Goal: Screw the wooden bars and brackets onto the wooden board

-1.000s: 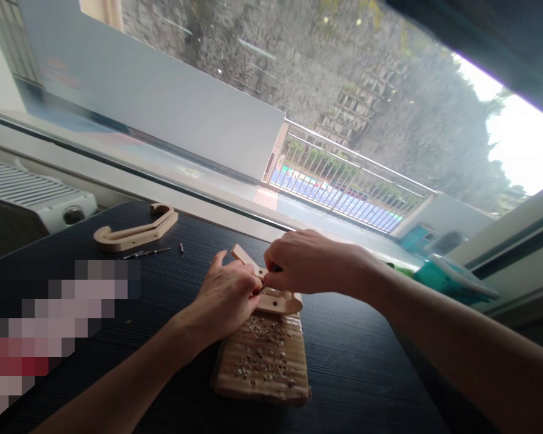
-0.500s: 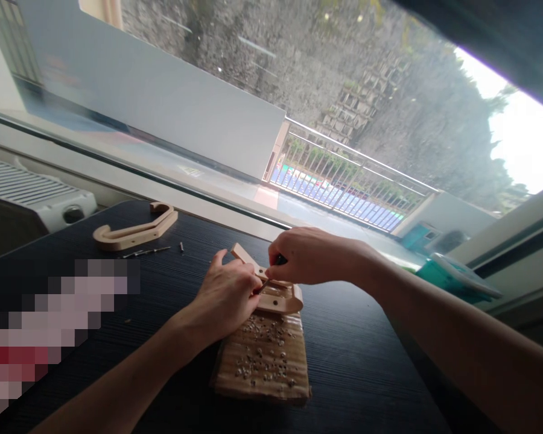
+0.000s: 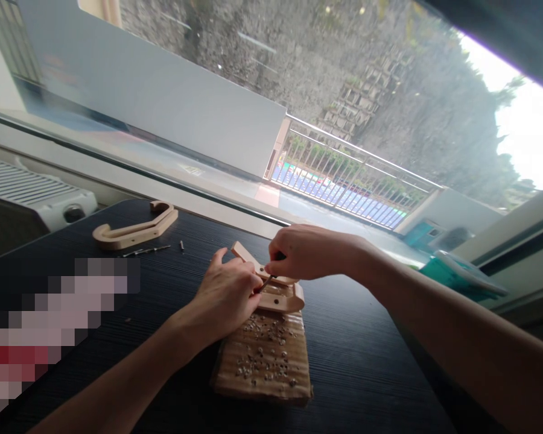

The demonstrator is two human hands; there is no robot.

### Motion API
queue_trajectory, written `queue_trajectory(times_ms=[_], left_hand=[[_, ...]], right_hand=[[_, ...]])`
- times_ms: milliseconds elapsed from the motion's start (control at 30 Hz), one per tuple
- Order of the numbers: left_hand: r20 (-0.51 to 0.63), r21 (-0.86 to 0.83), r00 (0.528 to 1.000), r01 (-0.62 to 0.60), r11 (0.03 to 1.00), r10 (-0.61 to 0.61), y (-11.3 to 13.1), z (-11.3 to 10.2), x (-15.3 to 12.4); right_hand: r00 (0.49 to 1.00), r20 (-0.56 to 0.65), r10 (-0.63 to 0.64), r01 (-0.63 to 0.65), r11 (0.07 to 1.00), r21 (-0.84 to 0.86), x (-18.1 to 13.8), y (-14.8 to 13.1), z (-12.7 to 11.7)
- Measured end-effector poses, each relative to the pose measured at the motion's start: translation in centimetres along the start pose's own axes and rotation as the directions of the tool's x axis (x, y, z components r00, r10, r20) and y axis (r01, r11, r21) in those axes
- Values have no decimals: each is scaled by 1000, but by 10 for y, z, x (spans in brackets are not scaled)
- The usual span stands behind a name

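The right hand (image 3: 294,253) grips a tool (image 3: 266,282); the left hand (image 3: 228,288), its grip indeterminable, touches a hook (image 3: 286,302) atop cardboard (image 3: 262,367). Other hooks (image 3: 122,242) lie at the hands' ten o'clock.

Pale wooden pieces (image 3: 281,302), brown cardboard (image 3: 253,390), black table (image 3: 357,361).
Right of the left hand (image 3: 230,289), dark spots mark the wooden pieces; below it in view, ribbed stripes and speckles cover the cardboard; well right of the right hand (image 3: 294,253), a teal box (image 3: 450,280).
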State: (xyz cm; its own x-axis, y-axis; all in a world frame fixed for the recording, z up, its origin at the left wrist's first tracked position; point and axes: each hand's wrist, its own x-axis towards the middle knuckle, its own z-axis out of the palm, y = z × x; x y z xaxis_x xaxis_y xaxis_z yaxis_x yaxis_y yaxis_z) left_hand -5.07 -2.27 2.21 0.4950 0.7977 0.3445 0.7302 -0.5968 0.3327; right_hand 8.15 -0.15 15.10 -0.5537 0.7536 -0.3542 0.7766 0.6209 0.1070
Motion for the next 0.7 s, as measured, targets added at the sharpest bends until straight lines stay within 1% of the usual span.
queue_trajectory(times_ms=[67, 167, 300, 367, 433, 567, 633, 700], left_hand=[[3, -1, 1000, 10, 1000, -10, -1, 1, 0], [0, -8, 1000, 10, 1000, -10, -1, 2, 1], [-1, 3, 1000, 12, 1000, -12, -1, 2, 1], [9, 21, 1000, 14, 1000, -14, 0, 1, 1], [10, 32, 1000, 8, 999, -8, 0, 1, 1], [8, 43, 1000, 11, 999, -11, 0, 3, 2], [10, 35, 1000, 15, 999, -15, -1, 3, 2], [11, 17, 1000, 16, 1000, -16, -1, 3, 2]], right_hand=[[1000, 11, 11, -11, 1000, 6, -2, 2, -2], [1000, 17, -25, 24, 999, 35, -6, 3, -6], [994, -37, -104, 104, 994, 19, -6, -1, -6], [992, -48, -119, 119, 993, -10, -3, -3, -3], [993, -49, -104, 102, 994, -42, -1, -6, 0], [998, -64, -19, 13, 995, -95, 0, -6, 0], [999, -45, -11, 7, 997, -71, -3, -6, -4], [999, -22, -36, 36, 999, -38, -7, -6, -9]])
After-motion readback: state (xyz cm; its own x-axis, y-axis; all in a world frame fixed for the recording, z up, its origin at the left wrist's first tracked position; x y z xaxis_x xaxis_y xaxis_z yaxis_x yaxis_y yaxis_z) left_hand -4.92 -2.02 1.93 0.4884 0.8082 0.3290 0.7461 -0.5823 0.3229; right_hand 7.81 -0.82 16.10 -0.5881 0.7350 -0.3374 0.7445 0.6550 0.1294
